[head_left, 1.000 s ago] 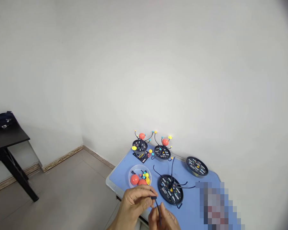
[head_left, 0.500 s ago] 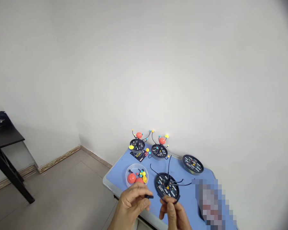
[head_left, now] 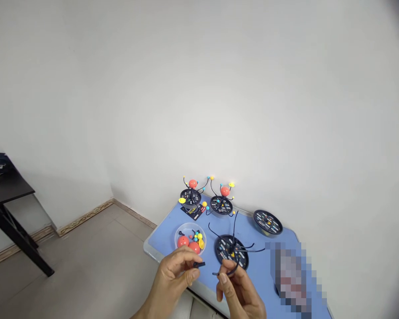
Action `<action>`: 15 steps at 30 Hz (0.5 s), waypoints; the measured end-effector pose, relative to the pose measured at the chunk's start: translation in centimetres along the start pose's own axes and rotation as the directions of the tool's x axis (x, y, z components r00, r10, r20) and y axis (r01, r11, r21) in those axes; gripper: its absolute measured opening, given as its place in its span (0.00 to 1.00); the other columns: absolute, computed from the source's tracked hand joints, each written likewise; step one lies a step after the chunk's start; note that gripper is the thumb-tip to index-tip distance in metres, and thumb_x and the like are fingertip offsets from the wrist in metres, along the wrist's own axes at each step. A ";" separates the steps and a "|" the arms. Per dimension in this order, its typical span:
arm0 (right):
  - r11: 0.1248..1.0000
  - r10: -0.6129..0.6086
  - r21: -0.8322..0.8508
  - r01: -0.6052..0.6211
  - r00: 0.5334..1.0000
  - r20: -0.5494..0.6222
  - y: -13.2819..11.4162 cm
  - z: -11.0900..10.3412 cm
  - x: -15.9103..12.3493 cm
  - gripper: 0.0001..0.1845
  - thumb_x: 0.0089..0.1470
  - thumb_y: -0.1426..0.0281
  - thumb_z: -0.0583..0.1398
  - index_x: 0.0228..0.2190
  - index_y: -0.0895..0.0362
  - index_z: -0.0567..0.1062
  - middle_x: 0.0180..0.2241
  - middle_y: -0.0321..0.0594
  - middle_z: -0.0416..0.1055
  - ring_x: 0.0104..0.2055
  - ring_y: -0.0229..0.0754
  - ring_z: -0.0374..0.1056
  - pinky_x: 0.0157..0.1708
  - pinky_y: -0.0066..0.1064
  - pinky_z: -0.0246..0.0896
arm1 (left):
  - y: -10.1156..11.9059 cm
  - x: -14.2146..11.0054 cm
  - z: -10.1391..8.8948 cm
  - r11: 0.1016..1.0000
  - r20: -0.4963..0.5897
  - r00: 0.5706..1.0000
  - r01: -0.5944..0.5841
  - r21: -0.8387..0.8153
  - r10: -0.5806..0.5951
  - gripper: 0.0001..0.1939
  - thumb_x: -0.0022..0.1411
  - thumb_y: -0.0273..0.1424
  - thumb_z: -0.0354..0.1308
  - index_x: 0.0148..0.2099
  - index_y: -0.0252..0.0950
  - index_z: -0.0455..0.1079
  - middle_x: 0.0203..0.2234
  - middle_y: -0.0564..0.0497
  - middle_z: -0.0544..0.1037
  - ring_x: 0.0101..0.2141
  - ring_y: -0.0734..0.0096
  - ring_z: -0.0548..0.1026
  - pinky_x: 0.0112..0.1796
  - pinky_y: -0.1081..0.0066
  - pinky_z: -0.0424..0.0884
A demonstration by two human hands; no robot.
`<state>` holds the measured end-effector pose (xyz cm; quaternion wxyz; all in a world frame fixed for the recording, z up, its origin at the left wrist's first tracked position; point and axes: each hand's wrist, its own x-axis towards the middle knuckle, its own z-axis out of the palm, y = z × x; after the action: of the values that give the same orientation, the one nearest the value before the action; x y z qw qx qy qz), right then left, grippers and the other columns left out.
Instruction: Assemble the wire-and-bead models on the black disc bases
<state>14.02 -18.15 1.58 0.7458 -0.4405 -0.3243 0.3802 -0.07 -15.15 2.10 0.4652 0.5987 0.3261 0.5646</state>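
My left hand [head_left: 177, 277] pinches a short black plastic connector [head_left: 200, 264] between thumb and fingers. Opposite it, my right hand [head_left: 237, 288] grips a thin curved black rod [head_left: 234, 269], whose end points left towards the connector; the two pieces are apart. Just beyond my right hand is a round black base [head_left: 222, 252] with printed labels, several curved black rods rising from its centre. Whether the held rod touches that base, I cannot tell. Behind my left hand stands a clear round tub [head_left: 176, 235] holding red balls [head_left: 183, 241], small yellow and blue balls and black bits.
Two planet models with red balls, left [head_left: 193, 183] and right [head_left: 225, 191], stand at the back of the blue table [head_left: 166, 232]. A printed card [head_left: 193, 213] lies under the left one. Another round base [head_left: 267, 222] sits at back right. A blurred patch [head_left: 291, 277] covers the right side.
My left hand has shifted slightly left and up with the connector. My right hand has turned the rod, so its end now sticks out leftwards. The view has tilted a little.
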 end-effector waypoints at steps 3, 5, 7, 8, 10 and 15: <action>0.999 0.020 -0.025 -0.020 1.000 0.005 0.3 0.0 0.1 0.17 0.42 0.58 0.71 0.31 0.56 0.80 0.20 0.32 0.69 0.18 0.34 0.62 0.20 0.26 0.61 | -0.1 0.1 -0.3 0.996 0.000 0.999 0.050 -0.079 -0.050 0.07 0.59 0.35 0.64 0.39 0.40 0.80 0.30 0.52 0.72 0.25 0.77 0.66 0.25 0.79 0.67; 0.999 0.035 -0.041 -0.034 0.999 0.023 0.5 0.0 0.2 0.16 0.42 0.57 0.70 0.30 0.56 0.80 0.20 0.32 0.69 0.18 0.34 0.62 0.21 0.26 0.61 | -0.1 0.0 -0.3 0.994 -0.005 0.998 0.062 -0.090 -0.063 0.07 0.59 0.35 0.65 0.39 0.40 0.80 0.30 0.52 0.72 0.26 0.77 0.67 0.26 0.78 0.68; 0.997 0.045 -0.057 -0.043 0.998 0.036 0.8 -0.1 0.3 0.16 0.43 0.56 0.70 0.29 0.56 0.80 0.21 0.33 0.70 0.19 0.35 0.62 0.21 0.27 0.60 | 0.1 -0.1 -0.3 0.992 -0.002 0.997 0.076 -0.101 -0.077 0.07 0.58 0.35 0.65 0.39 0.40 0.80 0.30 0.52 0.72 0.25 0.78 0.66 0.26 0.78 0.68; 0.997 0.046 -0.069 -0.043 0.998 0.041 0.9 -0.1 0.4 0.16 0.44 0.56 0.69 0.28 0.56 0.79 0.21 0.33 0.70 0.19 0.35 0.63 0.22 0.27 0.61 | 0.2 -0.1 -0.3 0.991 0.000 0.996 0.083 -0.106 -0.084 0.07 0.58 0.35 0.65 0.39 0.40 0.80 0.30 0.52 0.72 0.25 0.78 0.66 0.26 0.78 0.68; 0.994 0.041 -0.100 -0.035 0.998 0.056 1.0 -0.2 0.4 0.16 0.46 0.55 0.68 0.28 0.55 0.79 0.21 0.33 0.70 0.21 0.36 0.63 0.24 0.27 0.61 | 0.3 -0.2 -0.3 0.990 0.002 0.996 0.092 -0.104 -0.092 0.08 0.59 0.35 0.65 0.39 0.40 0.80 0.30 0.52 0.72 0.25 0.78 0.66 0.26 0.78 0.68; 0.991 -0.001 -0.133 0.010 0.998 0.066 1.1 -0.2 0.3 0.17 0.46 0.54 0.67 0.27 0.55 0.79 0.22 0.35 0.71 0.24 0.39 0.66 0.25 0.27 0.62 | 0.1 -0.2 -0.3 0.995 0.004 0.998 0.064 -0.074 -0.064 0.08 0.59 0.35 0.64 0.39 0.39 0.80 0.31 0.51 0.73 0.26 0.76 0.67 0.27 0.77 0.68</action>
<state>14.04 -17.62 0.56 0.7048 -0.4756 -0.3745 0.3698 -0.43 -15.33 2.08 0.5053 0.5706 0.3237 0.5607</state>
